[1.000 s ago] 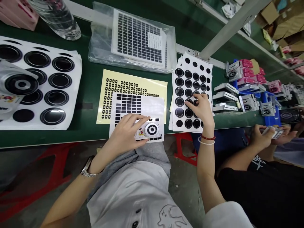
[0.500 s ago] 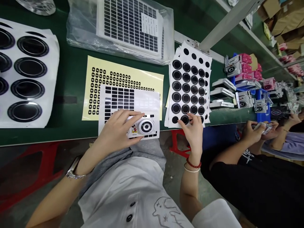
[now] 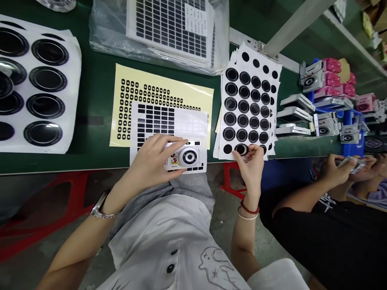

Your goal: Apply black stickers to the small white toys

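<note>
On the tabletop (image 3: 93,92), a camera (image 3: 189,156) is over the front of an upper sheet (image 3: 190,125), which overlaps a lower sheet (image 3: 199,94). Behind them lies a bag (image 3: 109,36) with sheets in it; left, a sheet pile (image 3: 46,76); right, a sheet stack (image 3: 244,100), then more cameras (image 3: 325,125).

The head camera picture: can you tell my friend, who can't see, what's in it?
The left hand holds a white camera with a cartoon mouse on it, and the right hand holds a round black sticker near the bottom of a white sheet. Pink and white cameras sit farther right along the green table.
</note>
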Tool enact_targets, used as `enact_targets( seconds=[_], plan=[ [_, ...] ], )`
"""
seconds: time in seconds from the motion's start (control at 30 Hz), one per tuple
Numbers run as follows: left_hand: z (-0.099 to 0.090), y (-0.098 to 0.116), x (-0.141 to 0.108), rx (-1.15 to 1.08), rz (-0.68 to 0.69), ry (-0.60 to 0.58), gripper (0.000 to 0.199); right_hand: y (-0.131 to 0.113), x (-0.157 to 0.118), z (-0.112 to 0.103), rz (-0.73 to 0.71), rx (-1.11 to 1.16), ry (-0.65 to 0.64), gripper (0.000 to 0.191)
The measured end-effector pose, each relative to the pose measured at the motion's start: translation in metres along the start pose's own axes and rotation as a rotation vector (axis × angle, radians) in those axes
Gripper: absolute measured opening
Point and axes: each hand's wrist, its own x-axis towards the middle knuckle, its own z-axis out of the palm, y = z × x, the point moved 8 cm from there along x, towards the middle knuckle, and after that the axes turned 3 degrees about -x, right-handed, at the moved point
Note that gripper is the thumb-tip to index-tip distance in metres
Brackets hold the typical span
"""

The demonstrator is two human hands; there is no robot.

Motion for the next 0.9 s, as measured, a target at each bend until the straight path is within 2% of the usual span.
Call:
enact_targets(
  seconds=[0.13,0.23,0.4,0.47,0.57,0.73,0.8,0.9],
  plan=[
    [-0.001,0.001,0.000,-0.004,0.008,0.015,0.062,-0.011,-0.006,-0.006,-0.154,0.005,-0.081,0.042],
    [-0.001,0.002,0.000,0.005,0.021,0.023,0.062,-0.014,-0.006,-0.012,-0.221,0.006,-0.075,0.033],
    [-0.001,0.002,0.000,0.012,0.014,0.013,0.060,-0.013,-0.006,-0.021,-0.232,0.059,-0.037,0.036],
    [-0.002,0.004,0.000,0.015,0.032,0.020,0.059,-0.020,-0.011,-0.020,-0.232,0.133,-0.034,0.037],
    [-0.003,0.006,0.000,0.012,0.057,0.043,0.061,-0.047,-0.027,-0.004,-0.267,0.265,-0.087,0.037],
    [-0.004,0.006,0.000,-0.036,0.061,0.081,0.065,-0.105,-0.057,0.044,-0.349,0.488,-0.219,0.037],
    [-0.003,0.006,-0.001,-0.054,0.061,0.080,0.066,-0.114,-0.063,0.055,-0.348,0.503,-0.206,0.037],
    [-0.002,0.006,-0.002,-0.068,0.077,0.086,0.067,-0.114,-0.066,0.063,-0.318,0.491,-0.170,0.038]
  ],
)
